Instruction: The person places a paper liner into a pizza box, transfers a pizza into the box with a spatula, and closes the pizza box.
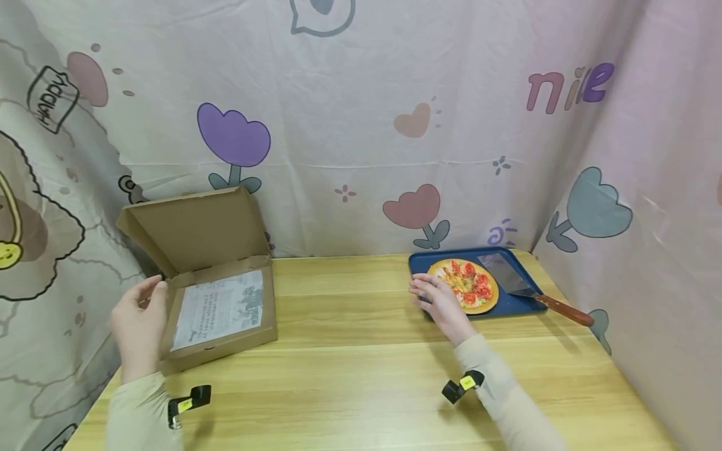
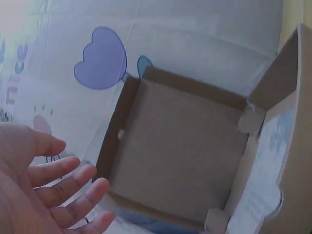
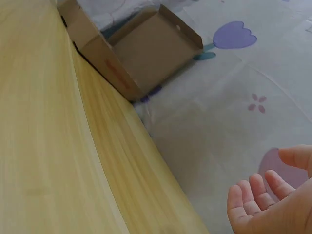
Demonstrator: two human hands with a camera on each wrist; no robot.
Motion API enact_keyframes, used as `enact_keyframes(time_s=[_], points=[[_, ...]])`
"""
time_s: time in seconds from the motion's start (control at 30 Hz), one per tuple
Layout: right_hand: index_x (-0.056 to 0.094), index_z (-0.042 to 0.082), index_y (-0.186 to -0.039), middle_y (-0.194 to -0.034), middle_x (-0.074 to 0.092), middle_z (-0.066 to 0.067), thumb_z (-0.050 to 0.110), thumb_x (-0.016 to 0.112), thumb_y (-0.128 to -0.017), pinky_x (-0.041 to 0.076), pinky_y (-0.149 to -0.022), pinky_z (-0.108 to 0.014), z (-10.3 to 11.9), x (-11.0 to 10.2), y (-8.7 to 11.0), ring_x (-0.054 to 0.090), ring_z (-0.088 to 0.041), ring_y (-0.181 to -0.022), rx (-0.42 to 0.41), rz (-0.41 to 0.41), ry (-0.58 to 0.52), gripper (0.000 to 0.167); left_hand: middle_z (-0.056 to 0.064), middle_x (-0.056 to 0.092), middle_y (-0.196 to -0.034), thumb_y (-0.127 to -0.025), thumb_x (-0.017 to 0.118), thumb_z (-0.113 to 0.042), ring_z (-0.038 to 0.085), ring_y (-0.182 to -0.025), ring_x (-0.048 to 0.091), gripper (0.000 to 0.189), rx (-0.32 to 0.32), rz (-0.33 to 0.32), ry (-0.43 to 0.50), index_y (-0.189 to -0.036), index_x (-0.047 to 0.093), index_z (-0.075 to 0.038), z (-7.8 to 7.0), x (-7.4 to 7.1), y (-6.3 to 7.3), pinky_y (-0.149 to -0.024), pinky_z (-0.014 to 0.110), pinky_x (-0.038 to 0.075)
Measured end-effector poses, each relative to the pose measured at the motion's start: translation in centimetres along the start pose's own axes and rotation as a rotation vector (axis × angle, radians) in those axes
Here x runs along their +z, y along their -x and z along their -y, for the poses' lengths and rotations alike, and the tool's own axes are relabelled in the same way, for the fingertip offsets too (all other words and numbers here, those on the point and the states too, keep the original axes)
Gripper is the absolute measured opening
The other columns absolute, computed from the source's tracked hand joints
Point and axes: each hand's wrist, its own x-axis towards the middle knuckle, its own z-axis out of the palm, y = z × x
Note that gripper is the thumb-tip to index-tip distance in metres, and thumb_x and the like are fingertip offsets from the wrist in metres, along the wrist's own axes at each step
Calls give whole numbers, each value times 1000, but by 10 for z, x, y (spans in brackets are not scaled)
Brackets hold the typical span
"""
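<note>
A cardboard pizza box (image 1: 220, 348) stands on the left with its lid (image 1: 205, 235) raised and a printed white sheet (image 1: 222, 310) lying inside. My left hand (image 1: 138, 322) is beside the box's left side, fingers loosely bent and holding nothing; the left wrist view shows the palm (image 2: 19, 187) apart from the lid. Over the near left corner of a blue tray (image 1: 510, 305), my right hand (image 1: 442, 310) hovers with relaxed fingers, partly covering a round pizza (image 1: 470, 285). On the tray's right lies a metal spatula (image 1: 502, 270), its wooden handle (image 1: 566, 310) past the edge.
The wooden table (image 1: 338, 369) stretches between box and tray and toward the front. A printed curtain (image 1: 338, 125) hangs along the back edge and both sides. Each sleeve carries a small black wrist camera (image 1: 462, 385).
</note>
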Motion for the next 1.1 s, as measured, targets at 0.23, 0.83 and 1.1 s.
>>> enact_keyframes(time_s=[0.23, 0.83, 1.1], points=[[44, -1, -134, -114, 58, 0, 26, 56, -100, 46, -104, -42, 8, -27, 4, 56, -18, -110, -37, -43, 114, 45, -41, 42, -71, -97, 56, -35, -16, -69, 43, 38, 59, -17, 41, -120, 68, -7, -19, 19, 5, -64, 14, 34], [47, 0, -135, -133, 51, -20, 37, 53, -100, 51, -89, -23, 44, -100, 26, 54, 5, -96, -196, -213, 591, 51, -33, 58, -70, -96, 59, -41, -9, -70, 58, 37, 107, 148, 220, -114, 70, -10, -59, 86, 24, -60, 13, 41], [45, -5, -136, -136, 48, -27, 32, 50, -102, 41, -105, -44, 52, -127, 31, 49, -33, -123, -221, -267, 753, 51, -9, 69, -81, -94, 61, -41, 1, -73, 61, 37, 135, 258, 283, -114, 70, -10, -78, 123, 43, -62, 14, 44]])
